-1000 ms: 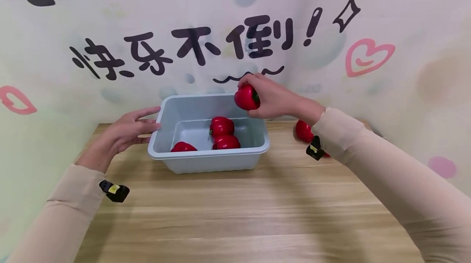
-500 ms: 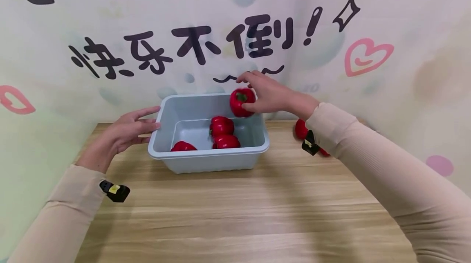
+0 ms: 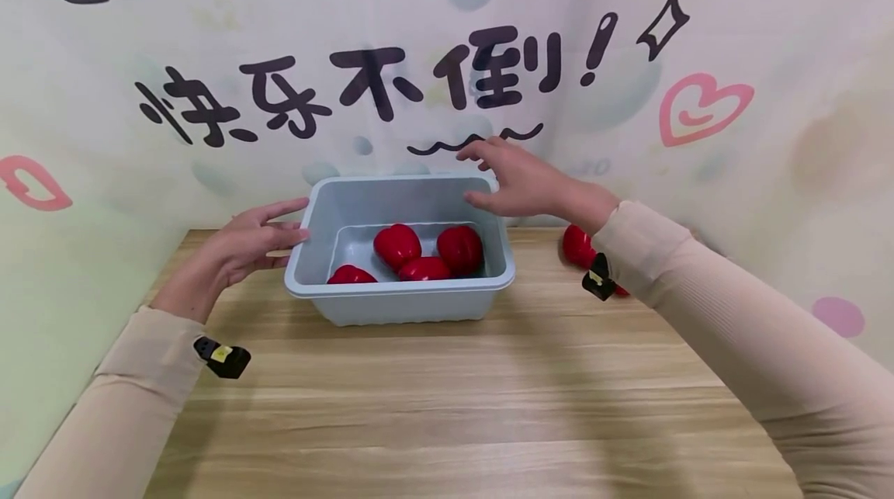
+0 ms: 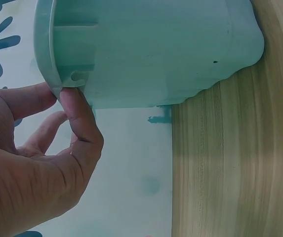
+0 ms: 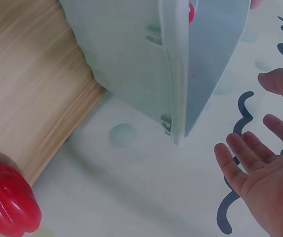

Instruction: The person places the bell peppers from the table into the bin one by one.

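Observation:
A pale blue plastic bin [image 3: 400,291] stands on the wooden table [image 3: 447,406] near the wall. Several red bell peppers lie in it, among them one at the right [image 3: 460,248] and one in the middle [image 3: 396,244]. My left hand [image 3: 260,240] rests with straight fingers against the bin's left rim; in the left wrist view the left hand [image 4: 32,163] has thumb and forefinger touching the rim of the bin [image 4: 156,49]. My right hand [image 3: 518,181] hovers open and empty above the bin's back right corner. In the right wrist view, the right hand [image 5: 265,174] has its fingers spread beside the bin [image 5: 131,59].
Another red pepper [image 3: 576,244] lies on the table right of the bin, partly behind my right wrist, and the same pepper [image 5: 8,203] shows in the right wrist view. A printed backdrop [image 3: 628,134] rises directly behind the bin.
My right hand let go of the red pepper it held over the bin; that pepper now lies inside at the right, and a pepper inside shifted. The left hand stayed on the rim.

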`<control>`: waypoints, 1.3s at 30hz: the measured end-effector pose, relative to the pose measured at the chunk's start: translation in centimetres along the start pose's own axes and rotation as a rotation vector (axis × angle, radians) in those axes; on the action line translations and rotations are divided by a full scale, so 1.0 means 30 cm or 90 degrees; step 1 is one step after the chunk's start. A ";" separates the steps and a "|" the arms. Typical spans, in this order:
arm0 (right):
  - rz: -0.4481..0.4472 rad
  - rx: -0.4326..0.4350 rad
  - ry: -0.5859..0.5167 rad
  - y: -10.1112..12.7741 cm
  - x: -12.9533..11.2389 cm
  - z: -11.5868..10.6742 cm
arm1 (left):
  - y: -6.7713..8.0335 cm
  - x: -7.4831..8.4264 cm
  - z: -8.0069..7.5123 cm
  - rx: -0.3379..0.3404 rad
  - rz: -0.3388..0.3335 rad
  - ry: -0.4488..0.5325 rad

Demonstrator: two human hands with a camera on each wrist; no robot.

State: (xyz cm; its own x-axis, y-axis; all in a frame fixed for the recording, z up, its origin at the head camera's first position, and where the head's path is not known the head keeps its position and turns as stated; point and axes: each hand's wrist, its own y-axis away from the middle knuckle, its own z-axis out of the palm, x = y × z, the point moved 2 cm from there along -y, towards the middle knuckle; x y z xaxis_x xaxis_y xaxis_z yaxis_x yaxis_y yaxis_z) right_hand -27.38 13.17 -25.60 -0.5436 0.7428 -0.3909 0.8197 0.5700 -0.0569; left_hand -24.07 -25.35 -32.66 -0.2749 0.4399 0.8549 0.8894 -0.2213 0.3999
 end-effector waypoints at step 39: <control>0.029 0.068 -0.090 0.215 0.175 0.053 | -0.003 -0.010 0.001 -0.008 -0.003 0.030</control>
State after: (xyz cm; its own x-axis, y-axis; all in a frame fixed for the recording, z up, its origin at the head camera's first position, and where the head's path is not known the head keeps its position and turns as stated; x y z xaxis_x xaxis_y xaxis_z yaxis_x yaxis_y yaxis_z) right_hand -24.67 20.18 -29.47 -0.4810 0.7061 -0.5197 0.8615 0.4905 -0.1310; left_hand -24.04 -25.43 -32.97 -0.2960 0.3989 0.8679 0.8836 -0.2309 0.4074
